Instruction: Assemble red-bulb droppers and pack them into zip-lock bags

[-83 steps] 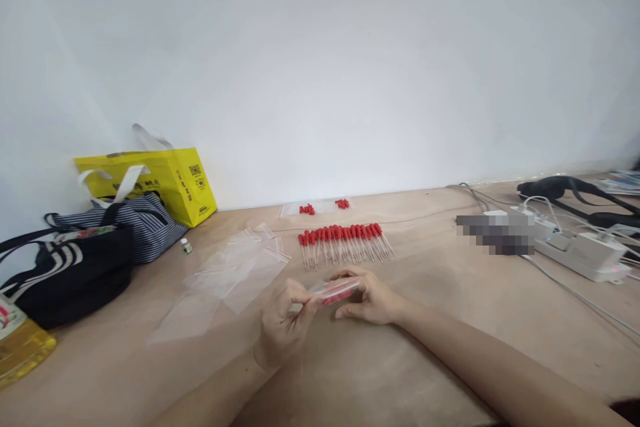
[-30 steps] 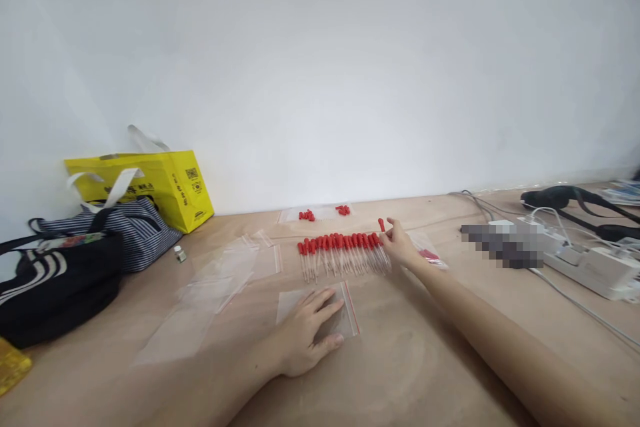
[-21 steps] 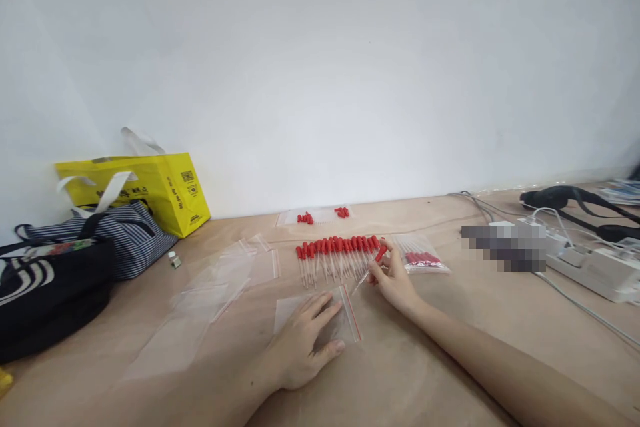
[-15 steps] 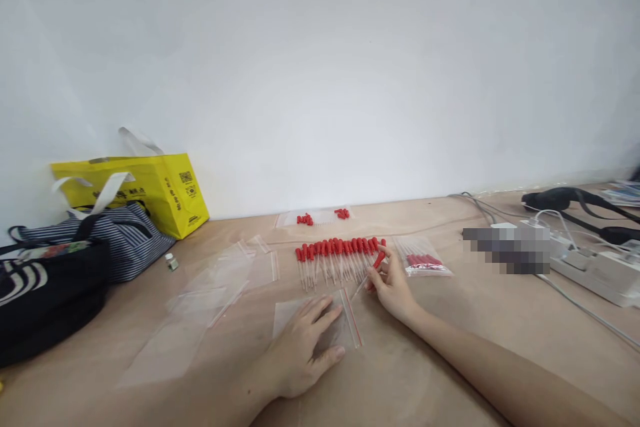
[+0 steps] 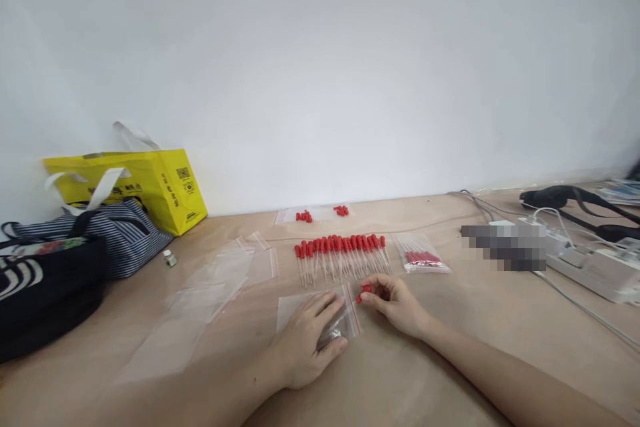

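My left hand (image 5: 315, 340) rests with spread fingers on a clear zip bag (image 5: 287, 310) with a red seal line, pressing it on the table. At the bag's sealing edge, my right hand (image 5: 395, 303) has its fingers closed on a glass dropper with a red rubber bulb (image 5: 367, 289); its glass tube cannot be made out, and it seems to be inside or over the bag. Just beyond both hands lies a row of several red-bulbed droppers (image 5: 340, 257), bulbs pointing away from me. A filled bag of droppers (image 5: 423, 255) lies right of the row.
Several flat zip bags (image 5: 210, 287) overlap at left, near a small bottle (image 5: 170, 258). Loose red bulbs (image 5: 303, 217) and glass tubes lie on a bag by the wall. A yellow bag (image 5: 180, 193) and striped bag (image 5: 135, 240) stand left; a power strip (image 5: 595, 273) lies right.
My right hand has moved toward me and slightly left with the dropper, from the row's right end to the bag's edge. My left hand stays on the bag.
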`<action>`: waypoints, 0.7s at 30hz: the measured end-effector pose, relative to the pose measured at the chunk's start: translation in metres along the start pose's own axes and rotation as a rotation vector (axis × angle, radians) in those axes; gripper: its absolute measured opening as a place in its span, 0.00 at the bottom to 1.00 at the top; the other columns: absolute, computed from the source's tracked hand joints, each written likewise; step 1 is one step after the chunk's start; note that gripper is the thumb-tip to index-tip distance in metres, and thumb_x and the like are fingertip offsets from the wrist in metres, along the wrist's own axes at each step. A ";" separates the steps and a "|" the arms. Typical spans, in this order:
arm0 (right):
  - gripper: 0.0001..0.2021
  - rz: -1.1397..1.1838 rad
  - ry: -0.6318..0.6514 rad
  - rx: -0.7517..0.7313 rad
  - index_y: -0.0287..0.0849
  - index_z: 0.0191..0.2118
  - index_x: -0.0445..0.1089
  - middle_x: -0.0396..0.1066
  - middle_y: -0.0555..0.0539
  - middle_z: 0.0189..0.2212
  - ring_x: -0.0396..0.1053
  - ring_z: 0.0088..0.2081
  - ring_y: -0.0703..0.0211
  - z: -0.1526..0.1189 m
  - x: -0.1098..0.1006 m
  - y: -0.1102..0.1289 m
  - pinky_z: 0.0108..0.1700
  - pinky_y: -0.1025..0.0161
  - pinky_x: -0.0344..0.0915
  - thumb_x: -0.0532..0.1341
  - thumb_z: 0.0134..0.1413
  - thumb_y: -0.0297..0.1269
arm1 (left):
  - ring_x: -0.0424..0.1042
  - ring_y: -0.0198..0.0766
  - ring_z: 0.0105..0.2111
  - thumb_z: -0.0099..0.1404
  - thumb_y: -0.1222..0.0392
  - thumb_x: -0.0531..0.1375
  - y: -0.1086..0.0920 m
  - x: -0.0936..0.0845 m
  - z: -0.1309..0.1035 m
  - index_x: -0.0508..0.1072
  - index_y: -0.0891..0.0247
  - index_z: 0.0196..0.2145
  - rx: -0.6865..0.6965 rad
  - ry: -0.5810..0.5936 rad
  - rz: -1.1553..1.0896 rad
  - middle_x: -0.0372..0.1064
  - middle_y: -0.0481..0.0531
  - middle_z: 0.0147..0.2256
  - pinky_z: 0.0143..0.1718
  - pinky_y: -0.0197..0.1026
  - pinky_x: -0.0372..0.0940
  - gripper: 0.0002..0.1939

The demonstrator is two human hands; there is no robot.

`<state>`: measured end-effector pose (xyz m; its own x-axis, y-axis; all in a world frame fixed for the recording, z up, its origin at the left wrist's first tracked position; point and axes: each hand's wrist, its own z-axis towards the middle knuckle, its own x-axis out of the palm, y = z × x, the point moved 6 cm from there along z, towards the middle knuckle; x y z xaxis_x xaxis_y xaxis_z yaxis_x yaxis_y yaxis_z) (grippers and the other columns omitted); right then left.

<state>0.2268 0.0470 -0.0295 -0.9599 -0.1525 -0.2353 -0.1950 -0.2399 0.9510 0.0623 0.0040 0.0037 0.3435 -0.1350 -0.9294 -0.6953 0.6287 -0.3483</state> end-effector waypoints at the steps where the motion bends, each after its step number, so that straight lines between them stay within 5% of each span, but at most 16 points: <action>1: 0.13 -0.011 0.029 -0.002 0.40 0.34 0.66 0.61 0.53 0.21 0.58 0.23 0.66 0.000 0.000 0.002 0.27 0.67 0.56 0.61 0.42 0.43 | 0.51 0.46 0.55 0.60 0.51 0.52 -0.001 0.001 0.003 0.53 0.57 0.56 0.008 0.001 0.004 0.51 0.55 0.56 0.53 0.51 0.52 0.27; 8: 0.12 -0.003 0.238 -0.001 0.41 0.32 0.65 0.56 0.57 0.15 0.52 0.18 0.70 0.004 -0.003 0.006 0.20 0.70 0.49 0.63 0.41 0.41 | 0.55 0.47 0.52 0.61 0.48 0.51 -0.017 0.003 0.025 0.57 0.63 0.54 0.067 -0.099 0.026 0.56 0.58 0.53 0.51 0.51 0.55 0.27; 12: 0.12 -0.016 0.241 0.021 0.40 0.29 0.65 0.54 0.58 0.14 0.50 0.17 0.71 0.008 -0.011 0.002 0.19 0.71 0.47 0.64 0.39 0.42 | 0.61 0.46 0.47 0.59 0.50 0.53 -0.010 -0.010 0.017 0.63 0.62 0.49 0.066 -0.187 0.036 0.63 0.56 0.47 0.48 0.52 0.57 0.22; 21: 0.11 -0.063 0.135 0.004 0.39 0.25 0.69 0.63 0.54 0.18 0.55 0.19 0.70 0.012 -0.008 0.003 0.21 0.70 0.52 0.66 0.34 0.41 | 0.55 0.45 0.53 0.61 0.55 0.52 0.014 -0.010 -0.012 0.64 0.58 0.50 0.016 0.022 -0.054 0.58 0.53 0.53 0.53 0.54 0.52 0.19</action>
<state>0.2313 0.0589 -0.0224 -0.9099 -0.2649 -0.3192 -0.2553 -0.2490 0.9343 0.0413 0.0053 0.0066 0.3664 -0.1859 -0.9117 -0.6658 0.6321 -0.3964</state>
